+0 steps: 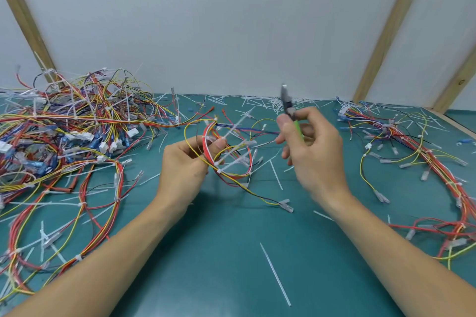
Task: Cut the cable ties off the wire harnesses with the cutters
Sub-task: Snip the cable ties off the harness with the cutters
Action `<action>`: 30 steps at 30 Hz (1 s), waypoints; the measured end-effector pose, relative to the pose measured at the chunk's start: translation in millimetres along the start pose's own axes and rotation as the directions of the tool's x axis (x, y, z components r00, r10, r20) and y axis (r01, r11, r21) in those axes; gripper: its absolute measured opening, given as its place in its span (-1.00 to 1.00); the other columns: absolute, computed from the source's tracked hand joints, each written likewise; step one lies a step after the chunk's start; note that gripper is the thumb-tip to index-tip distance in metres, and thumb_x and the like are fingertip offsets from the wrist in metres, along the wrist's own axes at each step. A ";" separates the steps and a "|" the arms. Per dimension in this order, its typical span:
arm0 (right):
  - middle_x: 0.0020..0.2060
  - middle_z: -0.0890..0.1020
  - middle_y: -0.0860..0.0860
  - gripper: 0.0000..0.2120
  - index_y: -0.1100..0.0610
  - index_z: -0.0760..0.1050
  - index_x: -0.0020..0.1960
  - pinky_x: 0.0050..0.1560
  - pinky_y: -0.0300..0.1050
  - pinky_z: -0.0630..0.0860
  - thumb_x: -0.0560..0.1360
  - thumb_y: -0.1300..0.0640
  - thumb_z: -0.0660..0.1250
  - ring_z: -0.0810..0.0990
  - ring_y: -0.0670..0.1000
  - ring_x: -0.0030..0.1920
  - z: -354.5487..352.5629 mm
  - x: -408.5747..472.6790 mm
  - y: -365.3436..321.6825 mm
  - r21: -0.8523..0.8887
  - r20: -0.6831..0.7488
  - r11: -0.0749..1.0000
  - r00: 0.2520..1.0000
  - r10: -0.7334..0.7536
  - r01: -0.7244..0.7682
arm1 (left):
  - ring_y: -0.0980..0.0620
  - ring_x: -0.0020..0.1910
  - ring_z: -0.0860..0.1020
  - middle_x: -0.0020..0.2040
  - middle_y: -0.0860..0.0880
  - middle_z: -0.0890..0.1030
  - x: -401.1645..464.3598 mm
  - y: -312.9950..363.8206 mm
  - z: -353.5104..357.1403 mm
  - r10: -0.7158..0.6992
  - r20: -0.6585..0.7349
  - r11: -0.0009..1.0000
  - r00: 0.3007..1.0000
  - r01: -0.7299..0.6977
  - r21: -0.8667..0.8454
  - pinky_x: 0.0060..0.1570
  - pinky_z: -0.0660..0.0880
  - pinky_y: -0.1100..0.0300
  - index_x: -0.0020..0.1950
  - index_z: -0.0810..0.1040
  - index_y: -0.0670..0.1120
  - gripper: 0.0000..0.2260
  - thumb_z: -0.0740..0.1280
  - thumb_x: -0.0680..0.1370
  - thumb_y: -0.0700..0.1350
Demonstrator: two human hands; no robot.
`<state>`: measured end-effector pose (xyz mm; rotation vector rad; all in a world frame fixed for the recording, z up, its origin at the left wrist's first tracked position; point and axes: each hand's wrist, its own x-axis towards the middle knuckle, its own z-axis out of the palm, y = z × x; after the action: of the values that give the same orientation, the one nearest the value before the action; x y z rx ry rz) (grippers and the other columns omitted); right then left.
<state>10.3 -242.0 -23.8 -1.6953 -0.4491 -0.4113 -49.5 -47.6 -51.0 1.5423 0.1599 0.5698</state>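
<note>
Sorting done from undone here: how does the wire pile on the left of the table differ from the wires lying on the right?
The left pile is heaped high and tangled; the right wires lie spread out flat in long runs. The left pile shows many white connector blocks and long cable-tie tails sticking up; on the right wires only short ties show. The left pile covers more of the green mat. Both hold red and yellow wires and lie untouched by either hand.
</note>
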 end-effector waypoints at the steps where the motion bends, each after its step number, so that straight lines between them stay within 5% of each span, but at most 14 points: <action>1: -0.33 0.66 -0.07 -0.73 -0.03 0.52 -0.10 -0.29 0.01 0.55 0.50 -0.24 0.37 0.61 -0.02 -0.35 1.3 -3.5 -1.4 -0.107 0.039 0.993 0.998 -0.054 0.058 | 0.22 -0.51 0.40 -0.48 0.12 0.57 0.4 0.2 -0.5 -0.001 -0.024 1.000 1.000 0.001 -0.002 -0.43 0.33 0.44 -0.18 0.69 -0.08 -0.89 0.50 0.49 -0.08; 4: -0.40 0.57 -0.17 -0.66 -0.03 0.51 -0.13 -0.24 -0.04 0.53 0.47 -0.32 0.34 0.57 -0.02 -0.31 5.8 -14.4 -0.3 -0.482 0.176 0.855 0.977 -0.123 0.194 | 0.22 -0.50 0.43 -0.49 0.11 0.57 1.1 0.8 -1.8 -0.011 -0.058 1.000 0.998 0.010 -0.014 -0.42 0.37 0.43 -0.16 0.68 -0.08 -0.89 0.47 0.51 -0.05; 7: -0.31 0.63 -0.22 -0.67 -0.11 0.56 -0.10 -0.21 -0.11 0.47 0.45 -0.37 0.39 0.62 -0.03 -0.19 7.1 -17.4 2.9 -0.624 0.244 0.747 0.965 -0.092 0.229 | 0.18 -0.49 0.44 -0.41 0.02 0.64 1.5 0.9 -2.8 -0.018 -0.056 1.000 0.998 0.017 -0.005 -0.42 0.38 0.40 -0.16 0.69 -0.08 -0.89 0.48 0.51 -0.06; 15: -0.29 0.59 -0.28 -0.57 -0.15 0.59 -0.10 -0.28 -0.34 0.28 0.37 -0.49 0.30 0.51 -0.17 -0.24 3.2 -12.2 0.2 -0.615 0.241 0.738 0.958 -0.158 0.276 | 0.16 -0.40 0.62 -0.37 0.06 0.67 -0.1 -0.1 -0.9 0.038 0.002 0.997 0.999 -0.038 -0.061 -0.37 0.48 0.40 -0.15 0.64 -0.20 -0.95 0.46 0.50 -0.28; 22: -0.26 0.61 -0.26 -0.59 -0.14 0.57 -0.10 -0.33 -0.25 0.26 0.39 -0.47 0.32 0.60 -0.10 -0.19 5.4 -15.1 0.5 -0.644 0.259 0.699 0.948 -0.185 0.312 | 0.17 -0.36 0.64 -0.35 0.06 0.68 0.8 -1.3 -0.6 0.055 0.007 0.995 0.998 -0.054 -0.081 -0.28 0.56 0.35 -0.05 0.62 -0.35 -0.88 0.46 0.49 -0.31; 30: -0.29 0.50 -0.31 -0.58 -0.16 0.54 -0.10 -0.34 -0.34 0.16 0.40 -0.49 0.27 0.49 -0.18 -0.23 6.4 -15.4 1.7 -0.656 0.249 0.691 0.951 -0.183 0.305 | 0.14 -0.35 0.63 -0.34 0.05 0.68 0.3 -0.8 -0.2 0.060 -0.002 0.996 0.998 -0.060 -0.071 -0.29 0.53 0.36 -0.11 0.65 -0.24 -0.92 0.48 0.46 -0.24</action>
<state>-1.8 -237.1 -34.1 -2.4266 -0.7115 -0.7005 -49.1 -47.2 -51.7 1.4816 0.0927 0.6166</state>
